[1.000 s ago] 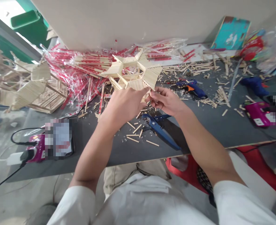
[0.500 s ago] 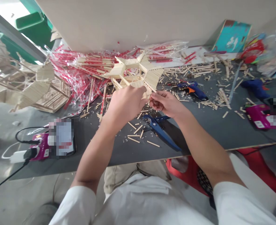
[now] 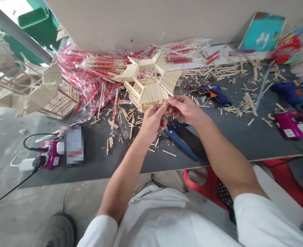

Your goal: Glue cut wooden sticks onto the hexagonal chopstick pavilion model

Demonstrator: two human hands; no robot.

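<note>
A star-shaped roof model (image 3: 151, 80) built of pale wooden sticks stands on the dark table (image 3: 244, 137) in front of me. My left hand (image 3: 152, 120) is pinched at the model's near lower edge, fingers closed on it. My right hand (image 3: 183, 109) meets the left one there, its fingers pinched on the tip of a roof panel at the near right corner. Both hands touch each other just below the model.
Blue cutters (image 3: 181, 140) lie under my hands among cut stick pieces. Red-wrapped chopstick packets (image 3: 89, 77) are heaped behind. Two blue glue guns (image 3: 214, 94) lie right, a pink device (image 3: 292, 125) far right, another pink device (image 3: 50, 156) with cables left, other stick models (image 3: 30, 89) far left.
My left hand slid from the model's top-front down and right to its near lower edge, uncovering the front panels. My right hand stayed almost in place. The view shifted slightly.
</note>
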